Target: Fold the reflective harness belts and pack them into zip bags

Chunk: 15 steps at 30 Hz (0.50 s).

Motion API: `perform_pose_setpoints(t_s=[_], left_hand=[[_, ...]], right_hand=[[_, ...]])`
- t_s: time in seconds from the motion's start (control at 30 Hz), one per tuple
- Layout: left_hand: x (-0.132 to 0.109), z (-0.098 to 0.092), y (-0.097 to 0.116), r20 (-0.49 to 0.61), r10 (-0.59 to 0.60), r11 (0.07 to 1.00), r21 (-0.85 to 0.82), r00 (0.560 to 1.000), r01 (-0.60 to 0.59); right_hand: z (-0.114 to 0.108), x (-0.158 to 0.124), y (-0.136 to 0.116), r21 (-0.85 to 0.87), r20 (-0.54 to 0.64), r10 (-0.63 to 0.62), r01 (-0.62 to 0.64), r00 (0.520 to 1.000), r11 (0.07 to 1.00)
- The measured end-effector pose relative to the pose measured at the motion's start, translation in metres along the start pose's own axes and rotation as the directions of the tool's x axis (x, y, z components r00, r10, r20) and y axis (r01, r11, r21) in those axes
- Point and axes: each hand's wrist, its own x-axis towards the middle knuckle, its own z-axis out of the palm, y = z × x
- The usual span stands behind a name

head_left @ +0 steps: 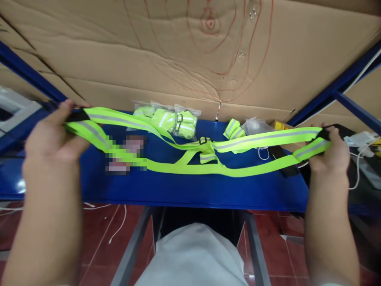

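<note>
A neon yellow-green reflective vest (pixel 190 169) made of elastic straps with silver stripes is stretched sideways above the blue table. My left hand (pixel 55 133) is closed on its left end, by a black joining patch. At the far right, my right hand (pixel 330 149) grips the other end near a similar black patch. The straps sag a little between the hands, and a black buckle (pixel 203 140) with a short hanging strap shows in the middle. The fingertips of both hands are partly hidden.
Several clear bags with folded neon straps (pixel 165 121) lie along the back of the blue table (pixel 190 194). A rolled neon strap (pixel 234 129) and a crumpled clear bag (pixel 256 126) are right of them. Cardboard (pixel 166 59) walls the back. White cables (pixel 358 167) lie at right.
</note>
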Motion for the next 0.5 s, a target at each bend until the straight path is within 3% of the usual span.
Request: perform_pose_setpoints(t_s=[0.07,0.1,0.13,0.17,0.2,0.23,0.27,0.3,0.37,0.5], left_hand=[[-0.021,0.02,-0.002,0.128,0.145,0.984,0.08,0.981,-0.156],[-0.035,0.033,-0.003,0.194,0.215,0.962,0.126,0.957,-0.242],[-0.052,0.049,-0.003,0.273,0.319,0.908,0.188,0.908,-0.375],[-0.07,0.066,-0.004,0.448,0.388,0.8,0.27,0.806,-0.535],[-0.088,0.084,-0.007,0.591,0.449,0.656,0.291,0.67,-0.696],[-0.106,0.101,-0.011,0.746,0.427,0.515,0.264,0.511,-0.815],[-0.122,0.118,-0.017,0.802,0.389,0.48,0.242,0.452,-0.843],[-0.136,0.132,-0.024,0.832,0.369,0.453,0.228,0.414,-0.862],[-0.157,0.152,-0.041,0.889,0.276,0.361,0.255,0.365,-0.897],[-0.171,0.162,-0.069,0.882,0.292,0.367,0.254,0.37,-0.895]], right_hand=[[0.024,-0.024,-0.022,0.01,-0.037,-0.005,0.005,0.999,1.0],[0.036,-0.036,-0.038,-0.012,0.007,-0.028,0.028,1.0,1.0],[0.049,-0.047,-0.055,-0.122,0.159,-0.114,0.134,0.981,0.983],[0.063,-0.057,-0.072,-0.194,0.342,-0.203,0.281,0.917,0.94],[0.076,-0.067,-0.089,-0.211,0.487,-0.28,0.422,0.827,0.882],[0.09,-0.076,-0.104,-0.2,0.601,-0.329,0.536,0.728,0.82],[0.104,-0.085,-0.117,-0.181,0.653,-0.362,0.601,0.665,0.778],[0.117,-0.093,-0.127,-0.16,0.696,-0.373,0.638,0.614,0.753],[0.138,-0.111,-0.139,-0.13,0.738,-0.375,0.663,0.562,0.737],[0.155,-0.143,-0.141,-0.13,0.774,-0.311,0.62,0.551,0.774]])
